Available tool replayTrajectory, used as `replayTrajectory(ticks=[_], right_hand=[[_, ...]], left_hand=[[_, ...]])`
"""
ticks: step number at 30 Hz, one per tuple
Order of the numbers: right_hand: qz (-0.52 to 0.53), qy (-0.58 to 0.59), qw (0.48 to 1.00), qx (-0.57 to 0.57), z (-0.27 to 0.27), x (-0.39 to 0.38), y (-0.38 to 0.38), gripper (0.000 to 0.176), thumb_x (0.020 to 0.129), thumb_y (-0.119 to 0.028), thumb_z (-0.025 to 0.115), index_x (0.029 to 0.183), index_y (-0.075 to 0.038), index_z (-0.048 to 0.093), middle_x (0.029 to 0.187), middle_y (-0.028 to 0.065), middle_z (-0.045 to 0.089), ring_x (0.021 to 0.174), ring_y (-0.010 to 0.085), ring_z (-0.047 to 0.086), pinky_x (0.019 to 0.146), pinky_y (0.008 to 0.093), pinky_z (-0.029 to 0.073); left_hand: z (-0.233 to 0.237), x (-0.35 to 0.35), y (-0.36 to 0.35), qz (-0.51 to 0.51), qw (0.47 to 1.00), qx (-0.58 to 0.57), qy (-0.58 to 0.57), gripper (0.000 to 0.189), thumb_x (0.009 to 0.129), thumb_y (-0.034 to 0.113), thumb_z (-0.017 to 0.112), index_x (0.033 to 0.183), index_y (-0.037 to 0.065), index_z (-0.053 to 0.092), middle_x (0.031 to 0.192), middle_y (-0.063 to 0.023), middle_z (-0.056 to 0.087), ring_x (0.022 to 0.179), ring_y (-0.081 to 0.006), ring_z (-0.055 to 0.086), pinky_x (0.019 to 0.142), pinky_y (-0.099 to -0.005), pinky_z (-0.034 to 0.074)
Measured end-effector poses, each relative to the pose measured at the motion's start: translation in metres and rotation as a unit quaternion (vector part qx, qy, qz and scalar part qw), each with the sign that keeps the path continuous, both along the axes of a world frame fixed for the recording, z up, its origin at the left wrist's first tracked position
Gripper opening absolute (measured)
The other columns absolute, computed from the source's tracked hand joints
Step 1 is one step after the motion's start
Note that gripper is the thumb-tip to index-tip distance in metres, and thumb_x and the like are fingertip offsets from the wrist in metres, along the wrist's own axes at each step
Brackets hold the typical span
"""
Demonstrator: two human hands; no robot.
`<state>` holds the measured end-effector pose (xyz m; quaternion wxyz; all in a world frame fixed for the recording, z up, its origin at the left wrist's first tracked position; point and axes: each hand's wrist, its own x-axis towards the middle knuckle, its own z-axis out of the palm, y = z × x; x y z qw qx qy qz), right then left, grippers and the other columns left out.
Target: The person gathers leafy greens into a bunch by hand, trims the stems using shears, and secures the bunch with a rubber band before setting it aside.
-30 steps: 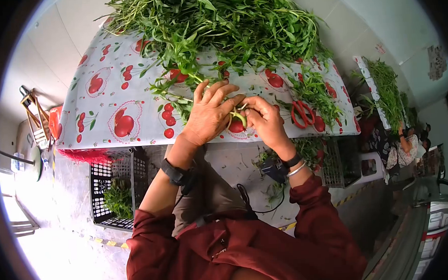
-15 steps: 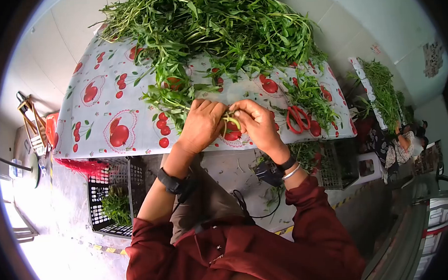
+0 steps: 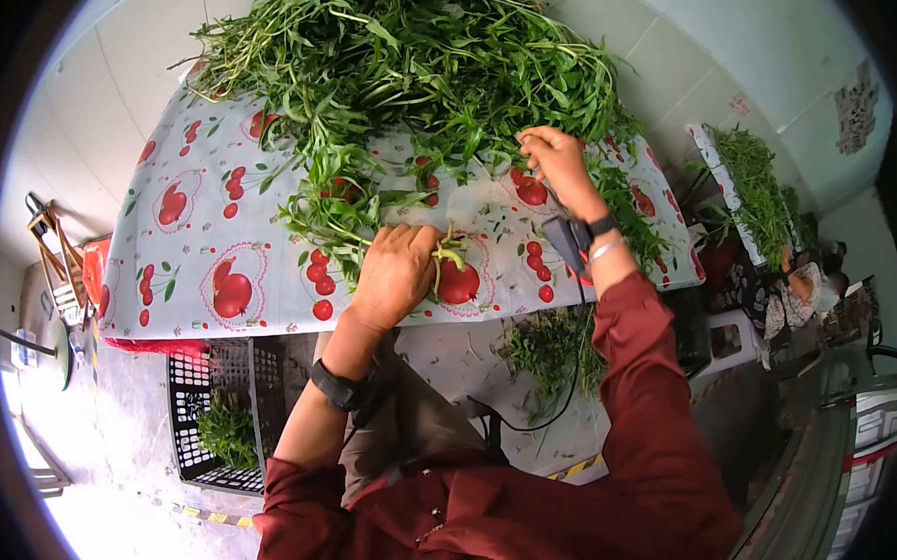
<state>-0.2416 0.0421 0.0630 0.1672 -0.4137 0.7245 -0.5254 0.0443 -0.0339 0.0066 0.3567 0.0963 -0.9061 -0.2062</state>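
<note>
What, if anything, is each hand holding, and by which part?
The left hand grips a leafy bunch by its stems, near their ends; whether the right hand holds anything cannot be told.

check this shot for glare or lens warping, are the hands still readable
Head view: fisheye bowing of the table edges, black corners; head view: floor at lower left washed out white; head view: left hand and right hand readable.

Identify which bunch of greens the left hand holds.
The leafy bunch with stem ends poking out beside the left hand; the large pile lies farther back, the smaller heap to the right.
</note>
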Motion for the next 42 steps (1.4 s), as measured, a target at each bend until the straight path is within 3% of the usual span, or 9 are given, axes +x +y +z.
replayTrajectory(ticks=[8,11,16,19,22,27,31,38,42], right_hand=[[-0.099,0.041,0.991,0.081,-0.023,-0.072,-0.051,0.035,0.093,-0.013,0.058,0.128,-0.009,0.062,0.078,0.0062,0.066,0.061,0.0139,0.059,0.054,0.0323,0.047],[-0.109,0.133,0.979,0.109,-0.024,-0.071,-0.064,0.046,0.091,-0.008,0.056,0.136,-0.011,0.053,0.087,0.0134,0.066,0.073,0.0273,0.062,0.071,0.0406,0.049],[-0.131,0.268,0.953,0.053,-0.021,-0.059,-0.072,0.053,0.09,-0.004,0.055,0.141,-0.011,0.045,0.086,0.0122,0.064,0.073,0.0258,0.06,0.072,0.0404,0.048],[-0.121,0.261,0.943,0.165,-0.018,-0.059,-0.07,0.047,0.088,-0.013,0.061,0.134,-0.012,0.053,0.107,0.0179,0.068,0.097,0.0359,0.065,0.083,0.0449,0.05],[-0.107,0.271,0.941,0.171,-0.024,-0.065,-0.069,0.038,0.088,-0.016,0.062,0.126,-0.013,0.061,0.117,0.0201,0.066,0.103,0.0362,0.064,0.086,0.0451,0.05],[-0.141,0.333,0.931,0.039,-0.032,-0.069,-0.046,0.018,0.085,-0.016,0.068,0.098,-0.003,0.072,0.098,0.0139,0.065,0.085,0.0331,0.064,0.082,0.042,0.051],[-0.074,0.166,0.983,0.017,-0.02,-0.05,-0.023,0.015,0.082,-0.011,0.069,0.093,-0.001,0.071,0.087,0.0111,0.07,0.075,0.0208,0.066,0.07,0.0325,0.052],[0.09,0.148,0.985,0.027,-0.008,0.051,0.013,0.01,0.082,-0.007,0.067,0.091,0.0,0.068,0.079,0.0079,0.068,0.068,0.0136,0.061,0.063,0.0298,0.049],[0.184,0.202,0.962,0.016,-0.011,0.096,0.019,0.005,0.082,0.0,0.066,0.086,0.001,0.063,0.075,0.0092,0.061,0.066,0.0139,0.058,0.058,0.0317,0.045]], left_hand=[[0.001,0.0,-0.001,0.006,0.999,-0.024,0.022,0.023,0.076,0.004,0.063,0.098,0.007,0.059,0.076,-0.0087,0.057,0.075,-0.0282,0.057,0.072,-0.0386,0.045],[0.002,0.0,0.0,-0.006,1.0,-0.003,0.019,0.022,0.075,0.004,0.063,0.097,0.006,0.058,0.078,-0.0106,0.057,0.076,-0.0314,0.056,0.072,-0.0401,0.044],[0.001,0.0,0.0,-0.008,1.0,0.009,0.018,0.023,0.074,0.004,0.063,0.096,0.005,0.057,0.081,-0.0124,0.057,0.077,-0.0344,0.055,0.073,-0.0415,0.044],[0.001,0.001,-0.001,0.004,1.0,-0.021,0.0,0.025,0.076,0.007,0.065,0.1,0.007,0.06,0.077,-0.0085,0.058,0.076,-0.0284,0.057,0.074,-0.0389,0.046],[0.003,0.001,0.0,0.004,1.0,-0.022,0.002,0.023,0.077,0.007,0.065,0.1,0.007,0.06,0.077,-0.0086,0.057,0.077,-0.0286,0.057,0.074,-0.0389,0.046],[0.001,0.001,0.0,-0.003,1.0,0.001,0.01,0.023,0.075,0.005,0.064,0.098,0.005,0.058,0.081,-0.0126,0.058,0.078,-0.0339,0.056,0.074,-0.0412,0.044],[0.002,0.0,0.0,0.004,1.0,-0.022,0.012,0.022,0.078,0.007,0.064,0.099,0.007,0.06,0.077,-0.0078,0.058,0.077,-0.0273,0.057,0.074,-0.0378,0.045],[0.005,0.002,0.0,-0.003,1.0,-0.02,0.013,0.028,0.075,0.007,0.065,0.102,0.008,0.06,0.088,-0.0077,0.059,0.084,-0.0271,0.058,0.077,-0.0375,0.044],[0.005,0.002,0.003,-0.009,0.999,0.028,0.016,0.049,0.079,0.003,0.058,0.127,0.011,0.059,0.093,-0.0103,0.056,0.085,-0.0315,0.056,0.078,-0.0392,0.046]])
